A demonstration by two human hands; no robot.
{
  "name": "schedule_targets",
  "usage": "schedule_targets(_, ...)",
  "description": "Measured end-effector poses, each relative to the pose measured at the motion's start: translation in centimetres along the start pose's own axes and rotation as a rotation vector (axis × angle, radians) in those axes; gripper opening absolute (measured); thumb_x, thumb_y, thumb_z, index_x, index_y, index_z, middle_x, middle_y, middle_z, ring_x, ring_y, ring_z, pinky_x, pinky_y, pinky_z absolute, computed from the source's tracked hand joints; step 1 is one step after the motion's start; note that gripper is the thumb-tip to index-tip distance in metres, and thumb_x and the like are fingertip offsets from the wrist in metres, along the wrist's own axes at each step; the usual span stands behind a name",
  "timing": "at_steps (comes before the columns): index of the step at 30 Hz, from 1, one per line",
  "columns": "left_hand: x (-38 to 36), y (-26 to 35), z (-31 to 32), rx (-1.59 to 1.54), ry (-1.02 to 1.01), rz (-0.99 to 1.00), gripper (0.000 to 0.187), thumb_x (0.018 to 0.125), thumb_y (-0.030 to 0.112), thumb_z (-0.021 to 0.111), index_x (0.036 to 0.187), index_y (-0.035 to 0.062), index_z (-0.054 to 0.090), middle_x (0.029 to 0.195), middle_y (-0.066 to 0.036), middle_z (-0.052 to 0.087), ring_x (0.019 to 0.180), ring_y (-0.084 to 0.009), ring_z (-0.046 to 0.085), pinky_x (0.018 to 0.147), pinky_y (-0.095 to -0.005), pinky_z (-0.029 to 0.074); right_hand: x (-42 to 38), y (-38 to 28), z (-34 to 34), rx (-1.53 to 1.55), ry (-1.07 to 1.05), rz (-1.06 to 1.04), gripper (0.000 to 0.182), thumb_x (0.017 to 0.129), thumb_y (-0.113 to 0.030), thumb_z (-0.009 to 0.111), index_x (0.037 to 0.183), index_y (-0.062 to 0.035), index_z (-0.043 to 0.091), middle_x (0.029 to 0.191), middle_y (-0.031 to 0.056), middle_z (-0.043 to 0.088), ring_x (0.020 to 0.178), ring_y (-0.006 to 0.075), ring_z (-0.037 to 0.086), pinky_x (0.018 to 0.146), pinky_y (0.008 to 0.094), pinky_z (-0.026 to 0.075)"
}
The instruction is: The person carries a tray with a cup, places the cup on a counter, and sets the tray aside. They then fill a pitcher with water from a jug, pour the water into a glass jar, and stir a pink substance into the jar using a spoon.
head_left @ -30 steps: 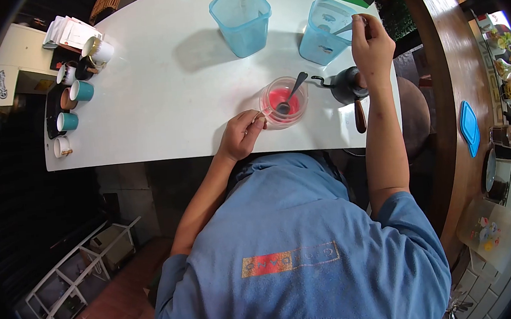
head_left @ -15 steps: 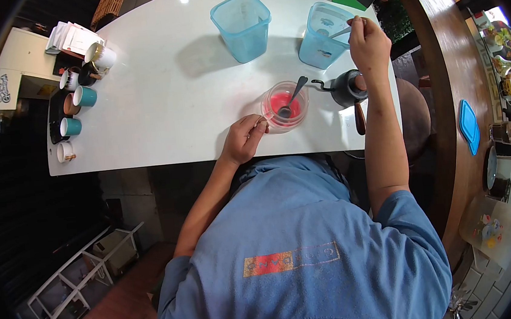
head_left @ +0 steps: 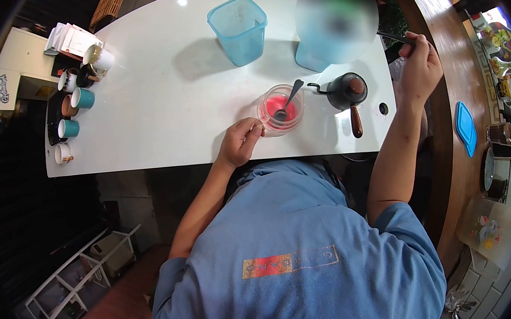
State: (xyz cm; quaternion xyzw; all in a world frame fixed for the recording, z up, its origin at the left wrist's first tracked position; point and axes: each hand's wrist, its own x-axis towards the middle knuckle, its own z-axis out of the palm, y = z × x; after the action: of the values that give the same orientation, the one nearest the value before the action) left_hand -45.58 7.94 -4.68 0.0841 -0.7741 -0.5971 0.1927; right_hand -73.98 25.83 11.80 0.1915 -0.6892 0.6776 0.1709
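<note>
My left hand [head_left: 242, 141] is closed on the handle of a clear glass mug [head_left: 269, 126] near the table's front edge. Red liquid fills the lower part of the mug, and a dark spoon [head_left: 293, 92] leans in it with its handle over the rim. Off the table's right side, my right hand [head_left: 422, 67] grips the handle of another spoon [head_left: 395, 37]. That spoon's bowl end is lost in a blurred patch. The same blur covers most of a light-blue plastic container [head_left: 312, 59]; only its lower part shows clearly.
A second light-blue container [head_left: 239, 39] stands at the back of the white table [head_left: 141, 108]. Right of the mug sits a black gooseneck kettle [head_left: 347, 91] with a wooden handle. Several cups [head_left: 83, 98] line the left edge. A blue lid [head_left: 465, 128] lies on the wooden counter.
My right hand has moved right and down, away from the right container, with the spoon still in it. My left hand stays on the mug handle. A blurred patch now covers the right container.
</note>
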Motion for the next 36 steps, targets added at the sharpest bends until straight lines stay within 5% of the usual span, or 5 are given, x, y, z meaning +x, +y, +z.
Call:
schedule_targets(14,-0.2,-0.2,0.0,-0.02,-0.004,-0.009,0.026,0.098,0.019,0.045,0.086,-0.0016,0.056,0.076,-0.006,0.058,0.07,-0.0123,0.052,0.066,-0.0257,0.044,-12.3,-0.2,-4.5,0.271,-0.13,0.009,0.029,0.101,-0.017,0.039,0.095,0.0062,0.055,0.068,0.0086,0.054,0.052,0.0086,0.046,0.048,0.0206,0.034)
schedule_targets(19,-0.1,0.4,0.2,-0.03,0.016,-0.015,0.026,0.098,0.019,0.045,0.087,-0.002,0.056,0.078,-0.007,0.058,0.07,-0.0129,0.053,0.066,-0.0262,0.045,-13.2,0.7,-5.0,0.176,-0.331,-0.669,0.029,0.102,-0.021,0.036,0.1,0.0051,0.05,0.066,0.0103,0.052,0.052,0.0123,0.045,0.046,0.0224,0.034)
schedule_targets(24,0.0,0.0,0.1,-0.022,0.022,0.017,0.023,0.095,0.018,0.051,0.088,-0.0022,0.059,0.076,-0.008,0.059,0.069,-0.0149,0.056,0.06,-0.0264,0.045,-10.1,-0.3,-3.6,0.202,0.014,-0.399,0.032,0.102,-0.021,0.035,0.101,0.0055,0.053,0.07,0.0119,0.056,0.054,0.01,0.046,0.051,0.0202,0.037)
schedule_targets(30,0.0,0.1,0.0,0.01,-0.003,-0.001,0.03,0.098,0.02,0.043,0.085,-0.0031,0.057,0.076,-0.008,0.058,0.069,-0.0139,0.054,0.065,-0.0267,0.045,-4.3,-0.6,0.7,-0.122,-0.043,-0.481,0.022,0.099,-0.01,0.046,0.098,0.0022,0.064,0.076,0.0023,0.062,0.059,0.003,0.046,0.052,0.0176,0.036)
schedule_targets(36,0.1,0.2,0.2,0.001,0.017,0.014,0.03,0.098,0.02,0.043,0.085,-0.0036,0.057,0.075,-0.008,0.059,0.069,-0.0139,0.054,0.064,-0.0267,0.045,-2.2,1.9,5.5,-0.494,-0.214,-0.41,0.019,0.091,-0.019,0.057,0.089,-0.0025,0.066,0.07,0.016,0.065,0.065,0.0321,0.064,0.06,0.0386,0.049)
